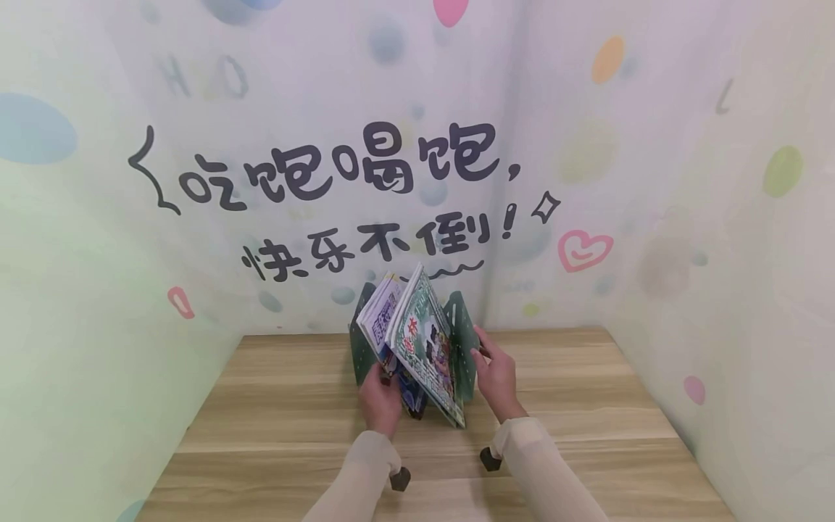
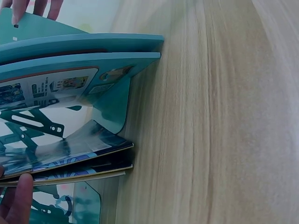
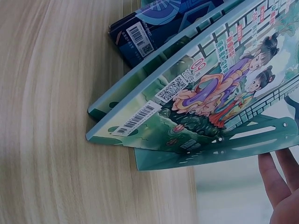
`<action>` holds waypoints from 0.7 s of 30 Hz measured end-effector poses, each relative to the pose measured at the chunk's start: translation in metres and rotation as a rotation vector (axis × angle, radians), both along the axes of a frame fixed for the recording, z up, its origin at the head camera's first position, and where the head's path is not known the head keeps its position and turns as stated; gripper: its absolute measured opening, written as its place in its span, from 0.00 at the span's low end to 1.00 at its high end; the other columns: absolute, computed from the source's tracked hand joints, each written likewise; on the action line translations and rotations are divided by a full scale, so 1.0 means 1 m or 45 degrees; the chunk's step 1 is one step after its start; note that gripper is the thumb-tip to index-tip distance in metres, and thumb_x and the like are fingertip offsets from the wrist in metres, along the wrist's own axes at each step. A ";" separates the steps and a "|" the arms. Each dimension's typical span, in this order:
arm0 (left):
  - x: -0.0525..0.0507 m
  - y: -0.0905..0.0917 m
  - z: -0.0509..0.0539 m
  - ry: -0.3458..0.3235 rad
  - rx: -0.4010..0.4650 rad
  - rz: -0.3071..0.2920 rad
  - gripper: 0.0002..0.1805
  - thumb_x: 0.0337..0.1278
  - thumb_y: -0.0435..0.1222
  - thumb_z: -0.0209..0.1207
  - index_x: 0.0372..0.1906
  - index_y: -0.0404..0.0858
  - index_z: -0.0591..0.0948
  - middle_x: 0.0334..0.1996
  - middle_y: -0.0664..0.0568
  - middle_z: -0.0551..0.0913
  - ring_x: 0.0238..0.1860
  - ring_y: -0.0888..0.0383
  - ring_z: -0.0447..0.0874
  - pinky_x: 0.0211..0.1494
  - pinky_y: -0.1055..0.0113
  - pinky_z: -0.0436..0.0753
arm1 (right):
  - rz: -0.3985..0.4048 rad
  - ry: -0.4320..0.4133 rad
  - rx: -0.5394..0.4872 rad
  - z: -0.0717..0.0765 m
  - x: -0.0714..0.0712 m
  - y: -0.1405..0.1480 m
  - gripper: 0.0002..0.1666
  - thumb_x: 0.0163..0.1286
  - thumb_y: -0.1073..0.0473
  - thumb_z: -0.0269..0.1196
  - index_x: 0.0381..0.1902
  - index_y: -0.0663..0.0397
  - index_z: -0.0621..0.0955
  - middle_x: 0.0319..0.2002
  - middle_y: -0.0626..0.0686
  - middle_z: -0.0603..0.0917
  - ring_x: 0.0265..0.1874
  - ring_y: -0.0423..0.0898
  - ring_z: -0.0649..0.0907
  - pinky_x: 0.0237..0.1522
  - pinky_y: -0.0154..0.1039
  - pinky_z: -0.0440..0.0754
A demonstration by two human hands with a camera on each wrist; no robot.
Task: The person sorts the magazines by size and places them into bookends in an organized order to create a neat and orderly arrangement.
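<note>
A green metal bookend rack (image 1: 464, 344) with upright end plates and a slotted base stands on the table. Two green-covered magazines (image 1: 427, 344) lean at a slant in it, near its right plate. Left of them are purple-and-blue magazines (image 1: 380, 319), also tilted. My left hand (image 1: 380, 402) pinches the lower near edges of these; its fingers (image 2: 21, 198) show against the dark blue covers in the left wrist view. At the right end plate, my right hand (image 1: 499, 373) grips the plate's edge, its fingers (image 3: 271, 175) partly hidden behind it.
The wood-grain table (image 1: 274, 406) extends to both sides of the rack. Close behind it rises a pale printed wall (image 1: 313, 87) with large black characters, and side walls flank the table. Dark wrist devices (image 1: 400, 478) hang below both cuffs.
</note>
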State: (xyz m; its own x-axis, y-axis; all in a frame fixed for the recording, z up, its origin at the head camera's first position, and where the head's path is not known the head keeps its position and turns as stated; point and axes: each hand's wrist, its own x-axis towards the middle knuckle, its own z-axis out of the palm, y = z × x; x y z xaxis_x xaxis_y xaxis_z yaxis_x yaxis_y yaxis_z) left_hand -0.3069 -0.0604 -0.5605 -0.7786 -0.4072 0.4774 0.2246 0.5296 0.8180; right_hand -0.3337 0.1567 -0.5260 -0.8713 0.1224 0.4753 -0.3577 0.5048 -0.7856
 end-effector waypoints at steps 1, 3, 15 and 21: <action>0.000 0.000 0.001 0.000 -0.006 0.002 0.16 0.51 0.26 0.66 0.47 0.36 0.81 0.38 0.44 0.85 0.29 0.53 0.82 0.32 0.60 0.83 | 0.001 -0.001 0.001 0.000 0.000 0.000 0.29 0.68 0.67 0.62 0.66 0.48 0.75 0.58 0.58 0.80 0.48 0.57 0.84 0.36 0.49 0.85; 0.000 0.001 0.002 0.004 -0.018 0.006 0.16 0.51 0.26 0.66 0.48 0.36 0.81 0.39 0.44 0.85 0.30 0.52 0.82 0.33 0.60 0.83 | 0.001 -0.001 0.001 0.000 0.000 0.000 0.29 0.68 0.67 0.62 0.66 0.48 0.75 0.58 0.58 0.80 0.48 0.57 0.84 0.37 0.50 0.85; -0.002 -0.002 0.008 -0.007 -0.077 0.050 0.13 0.55 0.27 0.65 0.46 0.37 0.80 0.41 0.45 0.84 0.34 0.51 0.82 0.37 0.58 0.84 | 0.004 0.017 0.014 0.002 0.000 -0.002 0.28 0.68 0.67 0.62 0.66 0.50 0.75 0.58 0.58 0.80 0.48 0.58 0.84 0.38 0.52 0.85; -0.003 -0.003 0.009 -0.095 -0.090 0.058 0.12 0.56 0.29 0.64 0.46 0.38 0.80 0.40 0.47 0.84 0.33 0.53 0.81 0.35 0.58 0.82 | 0.000 0.011 0.013 0.001 0.001 -0.001 0.28 0.68 0.67 0.62 0.66 0.49 0.75 0.58 0.58 0.80 0.48 0.57 0.84 0.38 0.52 0.85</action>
State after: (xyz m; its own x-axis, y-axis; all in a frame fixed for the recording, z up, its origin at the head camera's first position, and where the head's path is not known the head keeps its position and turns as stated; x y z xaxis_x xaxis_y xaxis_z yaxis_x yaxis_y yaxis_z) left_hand -0.3099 -0.0633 -0.5512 -0.7944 -0.4105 0.4477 0.1386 0.5952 0.7916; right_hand -0.3328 0.1556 -0.5245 -0.8673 0.1172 0.4837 -0.3643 0.5126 -0.7775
